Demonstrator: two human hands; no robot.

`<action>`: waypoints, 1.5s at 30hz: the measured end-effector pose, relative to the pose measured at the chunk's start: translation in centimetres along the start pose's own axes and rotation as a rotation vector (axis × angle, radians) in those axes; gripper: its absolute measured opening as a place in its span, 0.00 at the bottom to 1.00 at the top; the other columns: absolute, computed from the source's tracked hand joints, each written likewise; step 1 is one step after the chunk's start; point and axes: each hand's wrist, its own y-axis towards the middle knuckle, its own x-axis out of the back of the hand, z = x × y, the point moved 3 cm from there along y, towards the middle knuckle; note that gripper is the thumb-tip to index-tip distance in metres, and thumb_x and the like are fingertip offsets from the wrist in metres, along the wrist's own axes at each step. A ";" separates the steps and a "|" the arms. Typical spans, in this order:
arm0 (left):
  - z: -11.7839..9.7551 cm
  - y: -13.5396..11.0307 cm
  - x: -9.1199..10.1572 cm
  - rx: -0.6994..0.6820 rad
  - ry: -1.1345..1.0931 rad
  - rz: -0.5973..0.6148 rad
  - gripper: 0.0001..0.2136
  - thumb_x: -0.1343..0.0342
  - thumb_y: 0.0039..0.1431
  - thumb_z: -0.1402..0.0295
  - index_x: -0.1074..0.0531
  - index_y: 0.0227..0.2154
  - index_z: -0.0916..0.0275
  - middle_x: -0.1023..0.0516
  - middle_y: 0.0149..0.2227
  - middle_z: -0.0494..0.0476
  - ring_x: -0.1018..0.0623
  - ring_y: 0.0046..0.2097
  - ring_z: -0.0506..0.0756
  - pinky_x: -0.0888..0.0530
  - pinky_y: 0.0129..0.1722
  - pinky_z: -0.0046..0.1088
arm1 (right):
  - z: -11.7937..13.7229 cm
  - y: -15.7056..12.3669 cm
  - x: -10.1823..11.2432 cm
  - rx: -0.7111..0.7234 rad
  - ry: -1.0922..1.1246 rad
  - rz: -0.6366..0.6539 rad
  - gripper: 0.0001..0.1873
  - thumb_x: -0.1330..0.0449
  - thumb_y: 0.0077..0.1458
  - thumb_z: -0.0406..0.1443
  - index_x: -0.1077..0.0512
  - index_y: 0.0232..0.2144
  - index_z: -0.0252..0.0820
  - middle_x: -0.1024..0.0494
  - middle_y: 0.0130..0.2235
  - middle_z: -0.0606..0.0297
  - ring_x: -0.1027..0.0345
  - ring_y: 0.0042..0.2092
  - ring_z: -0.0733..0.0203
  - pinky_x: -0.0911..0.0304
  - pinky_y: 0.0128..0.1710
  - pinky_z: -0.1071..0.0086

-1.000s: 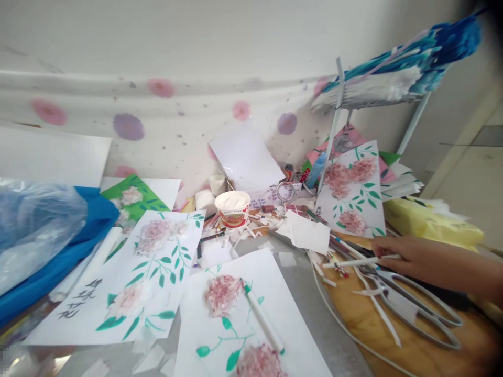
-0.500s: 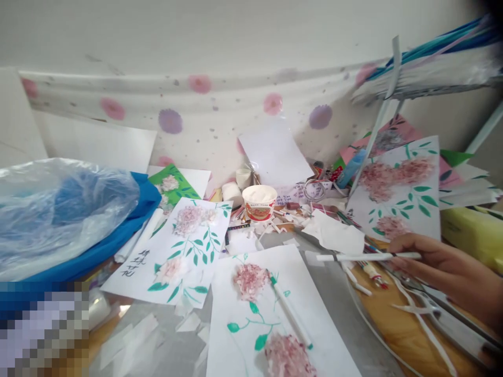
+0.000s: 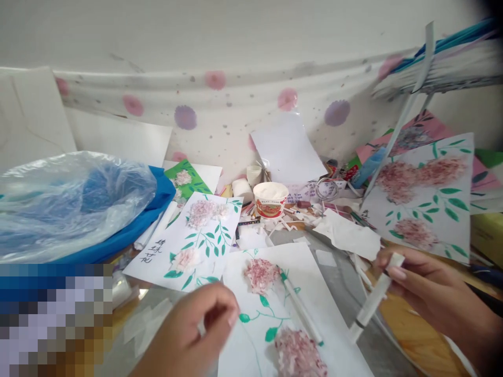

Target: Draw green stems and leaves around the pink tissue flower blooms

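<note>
In my right hand (image 3: 428, 293) is a white marker pen (image 3: 371, 301) with a dark band near its lower end, pinched between thumb and fingers and slanting down to the left. My left hand (image 3: 196, 327) hovers at the lower middle by the paper's left edge; its fingers curl toward the thumb and I see nothing in them. Between the hands lies a white paper (image 3: 334, 314) with green drawn leaves and stems. It carries two raised pink paper-scrap flowers, a far one (image 3: 261, 275) and a near one (image 3: 299, 353). A green-tipped white marker (image 3: 302, 309) lies across it.
Another flower picture (image 3: 153, 267) lies to the left, near a plastic-covered blue bundle (image 3: 78, 204). A paper bowl (image 3: 271, 199) holding white stuff stands at the back among scraps and pens. A finished-looking picture (image 3: 430, 204) leans at the right by a metal post (image 3: 404, 115).
My left hand has come into view from below. My right hand has turned the white marker pen from level to steeply slanted, moving slightly lower. The view has shifted a little left.
</note>
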 end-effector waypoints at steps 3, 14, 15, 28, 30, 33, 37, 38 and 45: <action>0.3 2.3 0.4 0.081 0.107 0.049 0.11 0.56 0.53 0.63 0.43 0.19 0.60 0.42 0.19 0.47 0.38 0.23 0.49 0.38 0.22 0.23 | 1.0 0.1 -0.8 0.096 0.044 -0.068 0.09 0.38 0.40 0.42 0.30 0.25 0.45 0.37 0.19 0.69 0.47 0.20 0.69 0.52 0.16 0.78; 0.2 3.0 -2.6 -0.108 0.229 0.144 0.08 0.56 0.53 0.69 0.46 0.20 0.60 0.37 0.27 0.49 0.35 0.30 0.50 0.38 0.28 0.24 | 0.5 0.4 -5.4 0.078 0.221 0.121 0.06 0.42 0.47 0.39 0.31 0.24 0.43 0.38 0.22 0.70 0.45 0.22 0.71 0.47 0.21 0.79; 0.6 2.9 -2.7 -0.106 0.245 0.114 0.11 0.57 0.53 0.70 0.50 0.18 0.61 0.40 0.23 0.48 0.37 0.26 0.49 0.40 0.26 0.23 | 0.3 0.4 -5.5 0.052 0.259 0.112 0.07 0.42 0.47 0.39 0.31 0.23 0.42 0.39 0.20 0.70 0.46 0.21 0.72 0.48 0.20 0.79; -2.1 3.9 -4.6 -0.011 -0.031 0.213 0.14 0.60 0.56 0.58 0.43 0.21 0.61 0.42 0.19 0.46 0.40 0.23 0.47 0.42 0.22 0.21 | -0.1 -0.3 -7.2 0.019 0.507 0.170 0.06 0.42 0.46 0.40 0.31 0.28 0.45 0.33 0.20 0.69 0.39 0.23 0.69 0.42 0.22 0.76; -2.3 5.2 -4.8 -0.023 -0.088 0.207 0.15 0.59 0.56 0.56 0.44 0.21 0.61 0.44 0.18 0.45 0.42 0.22 0.47 0.43 0.21 0.21 | 0.7 0.7 -7.2 0.074 0.534 0.142 0.06 0.41 0.46 0.40 0.32 0.28 0.46 0.34 0.20 0.71 0.40 0.23 0.70 0.42 0.22 0.76; -2.5 6.4 -5.1 -0.020 -0.080 0.251 0.14 0.54 0.52 0.55 0.42 0.22 0.60 0.42 0.19 0.45 0.41 0.21 0.46 0.45 0.19 0.21 | 1.3 1.8 -7.7 0.120 0.562 0.110 0.06 0.41 0.45 0.40 0.32 0.27 0.45 0.37 0.18 0.72 0.43 0.21 0.70 0.42 0.21 0.77; -2.4 5.4 -6.2 -0.024 -0.057 0.377 0.10 0.56 0.55 0.60 0.37 0.25 0.60 0.36 0.22 0.46 0.36 0.22 0.46 0.44 0.19 0.21 | 0.4 1.3 -9.1 0.183 0.530 0.018 0.05 0.39 0.42 0.37 0.32 0.22 0.45 0.34 0.21 0.71 0.45 0.18 0.72 0.47 0.15 0.78; -2.2 4.9 -6.6 -0.016 -0.058 0.393 0.12 0.58 0.56 0.60 0.37 0.23 0.61 0.37 0.20 0.46 0.36 0.22 0.46 0.44 0.19 0.21 | 0.0 1.0 -9.5 0.206 0.525 0.019 0.04 0.40 0.43 0.37 0.32 0.22 0.45 0.34 0.22 0.70 0.45 0.18 0.72 0.47 0.15 0.78; -3.0 3.8 -7.4 -0.234 0.225 0.460 0.13 0.61 0.58 0.65 0.34 0.27 0.61 0.31 0.23 0.50 0.32 0.25 0.50 0.43 0.22 0.23 | -0.8 -0.4 -12.4 0.092 0.052 0.614 0.07 0.40 0.43 0.35 0.34 0.20 0.38 0.38 0.18 0.72 0.46 0.20 0.71 0.49 0.18 0.77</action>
